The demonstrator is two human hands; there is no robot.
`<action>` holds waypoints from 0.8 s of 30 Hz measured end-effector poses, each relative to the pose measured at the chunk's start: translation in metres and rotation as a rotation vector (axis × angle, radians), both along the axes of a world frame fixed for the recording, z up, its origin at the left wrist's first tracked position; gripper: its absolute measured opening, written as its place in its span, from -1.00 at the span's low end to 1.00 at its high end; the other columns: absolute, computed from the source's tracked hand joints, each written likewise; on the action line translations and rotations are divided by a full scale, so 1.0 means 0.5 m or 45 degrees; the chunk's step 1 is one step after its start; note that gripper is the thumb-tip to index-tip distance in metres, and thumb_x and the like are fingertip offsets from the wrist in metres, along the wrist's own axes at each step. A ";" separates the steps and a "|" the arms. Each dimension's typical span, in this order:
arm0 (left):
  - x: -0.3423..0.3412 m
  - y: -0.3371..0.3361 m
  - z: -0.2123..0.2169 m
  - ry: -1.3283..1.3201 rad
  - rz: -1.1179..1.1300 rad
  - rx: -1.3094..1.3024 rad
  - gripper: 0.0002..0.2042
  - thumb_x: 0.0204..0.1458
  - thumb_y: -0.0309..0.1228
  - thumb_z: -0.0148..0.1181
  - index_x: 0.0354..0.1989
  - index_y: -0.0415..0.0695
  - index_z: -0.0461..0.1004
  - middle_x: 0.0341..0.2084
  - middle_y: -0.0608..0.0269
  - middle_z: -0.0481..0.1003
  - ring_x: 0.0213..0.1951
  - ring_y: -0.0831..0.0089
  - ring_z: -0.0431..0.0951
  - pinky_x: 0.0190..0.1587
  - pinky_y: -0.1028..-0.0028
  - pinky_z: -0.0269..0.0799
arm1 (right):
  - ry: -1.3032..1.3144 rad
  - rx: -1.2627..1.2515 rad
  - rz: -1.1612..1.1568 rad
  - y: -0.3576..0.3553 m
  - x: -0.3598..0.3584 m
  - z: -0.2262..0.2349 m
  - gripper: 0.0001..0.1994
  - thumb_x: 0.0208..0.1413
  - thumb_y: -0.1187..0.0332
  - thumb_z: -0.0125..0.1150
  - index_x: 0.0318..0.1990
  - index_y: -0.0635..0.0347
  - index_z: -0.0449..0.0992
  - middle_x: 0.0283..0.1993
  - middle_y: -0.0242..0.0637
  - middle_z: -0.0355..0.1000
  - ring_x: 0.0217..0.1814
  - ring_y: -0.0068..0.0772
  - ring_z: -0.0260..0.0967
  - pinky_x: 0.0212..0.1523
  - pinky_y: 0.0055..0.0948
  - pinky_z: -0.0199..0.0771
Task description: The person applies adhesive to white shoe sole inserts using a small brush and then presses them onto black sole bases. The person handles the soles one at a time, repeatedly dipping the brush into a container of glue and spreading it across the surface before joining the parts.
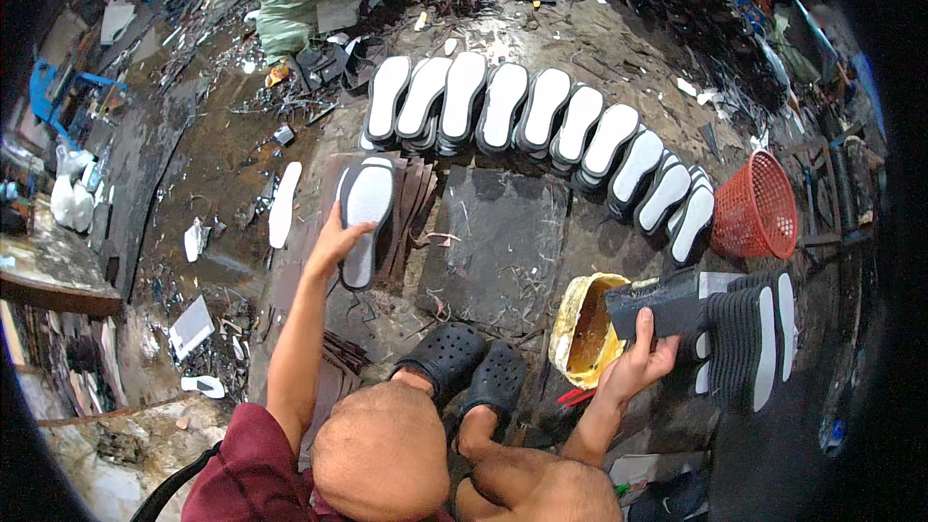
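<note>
My left hand (338,239) grips a dark-edged shoe sole (368,195) with a pale grey top, its thumb lying across the face. It is above a stack of brown sheets (411,208). On the right, my right hand (638,358) is closed on a flat, dark rectangular piece (652,305), thumb on top. That piece reaches over the rim of a yellow-crusted glue pot (563,329) with amber liquid inside. Beyond my hands curves a row of dark sole stacks (507,106), most topped with white insoles.
A red plastic basket (754,208) ends the row at the right. Dark ridged soles (739,348) are packed beside the pot, and a red-handled tool (577,395) lies below it. A dark board (498,242) lies before my clogs (445,358). Scraps and a green sack (300,0) are farther off.
</note>
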State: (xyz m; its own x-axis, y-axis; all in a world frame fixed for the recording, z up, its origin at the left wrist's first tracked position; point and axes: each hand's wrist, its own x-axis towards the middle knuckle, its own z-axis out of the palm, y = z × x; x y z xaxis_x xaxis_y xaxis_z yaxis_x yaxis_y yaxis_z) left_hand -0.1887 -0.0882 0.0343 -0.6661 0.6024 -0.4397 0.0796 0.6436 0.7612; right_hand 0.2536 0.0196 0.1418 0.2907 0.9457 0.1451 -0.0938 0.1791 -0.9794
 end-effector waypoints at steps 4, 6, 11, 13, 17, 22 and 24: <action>0.074 0.040 0.017 0.592 0.195 -0.220 0.43 -0.39 -0.19 0.65 0.55 -0.08 -0.44 0.34 -0.42 0.13 0.37 -0.28 0.15 0.40 -0.07 0.10 | 0.044 0.071 -0.017 -0.012 -0.023 0.009 -0.70 0.22 0.59 0.20 0.10 0.39 0.49 0.09 -0.14 0.52 0.06 -0.33 0.48 0.15 -0.32 0.47; 0.121 0.068 0.010 0.796 0.102 -0.387 0.49 -0.44 -0.21 0.69 0.55 -0.05 -0.49 0.19 -0.31 0.35 0.26 -0.26 0.28 0.28 0.00 0.26 | 0.012 0.097 -0.029 -0.014 -0.018 0.001 -0.69 0.21 0.60 0.21 0.11 0.39 0.49 0.08 -0.14 0.53 0.06 -0.33 0.49 0.13 -0.31 0.48; 0.255 0.114 0.041 0.936 -0.233 0.144 0.25 -0.40 -0.34 0.54 0.54 -0.20 -0.18 0.00 -0.09 0.40 0.04 -0.10 0.39 0.11 0.02 0.32 | -0.072 0.029 -0.082 -0.022 0.024 0.020 -0.64 0.21 0.61 0.20 0.17 0.39 0.45 0.12 -0.13 0.50 0.09 -0.33 0.46 0.17 -0.32 0.45; 0.314 0.134 0.052 0.971 -0.600 0.234 0.21 -0.40 -0.32 0.51 0.53 -0.20 -0.12 -0.04 -0.03 0.40 0.03 -0.05 0.38 0.12 0.04 0.31 | -0.111 0.065 -0.099 -0.014 0.033 0.010 -0.59 0.21 0.61 0.19 0.23 0.39 0.39 0.16 -0.12 0.47 0.13 -0.33 0.43 0.21 -0.32 0.40; 0.379 0.168 -0.080 1.032 -0.952 0.095 0.17 -0.33 -0.19 0.50 0.53 -0.15 -0.08 0.01 0.01 0.34 0.07 0.03 0.34 0.19 0.08 0.25 | -0.145 0.042 -0.192 -0.007 0.046 0.005 -0.54 0.25 0.57 0.16 0.29 0.38 0.25 0.18 -0.11 0.42 0.13 -0.28 0.40 0.20 -0.29 0.38; 0.367 0.174 -0.091 0.963 -0.891 0.288 0.09 -0.32 -0.11 0.52 0.45 -0.17 0.05 -0.01 -0.01 0.39 0.01 0.03 0.38 0.15 0.13 0.29 | -0.327 0.011 -0.186 -0.018 0.081 -0.027 -0.55 0.33 0.47 0.14 0.30 0.42 0.22 0.17 -0.04 0.41 0.12 -0.25 0.39 0.19 -0.28 0.37; 0.345 0.176 -0.076 0.807 -0.817 0.459 -0.03 -0.32 -0.23 0.51 0.37 -0.18 0.16 -0.03 0.02 0.39 0.02 0.00 0.38 0.13 0.12 0.32 | -0.742 -0.086 -0.143 -0.026 0.108 -0.056 -0.58 0.31 0.43 0.19 0.22 0.50 0.32 0.13 0.04 0.45 0.13 -0.22 0.42 0.19 -0.27 0.38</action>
State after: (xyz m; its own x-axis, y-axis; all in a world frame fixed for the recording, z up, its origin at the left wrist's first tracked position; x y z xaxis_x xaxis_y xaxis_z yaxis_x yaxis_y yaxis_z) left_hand -0.0161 -0.0004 -0.0034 -0.2138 0.9620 0.1698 0.7974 0.0715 0.5992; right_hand 0.3075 0.0066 0.1136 0.2797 0.9266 0.2514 0.4781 0.0926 -0.8734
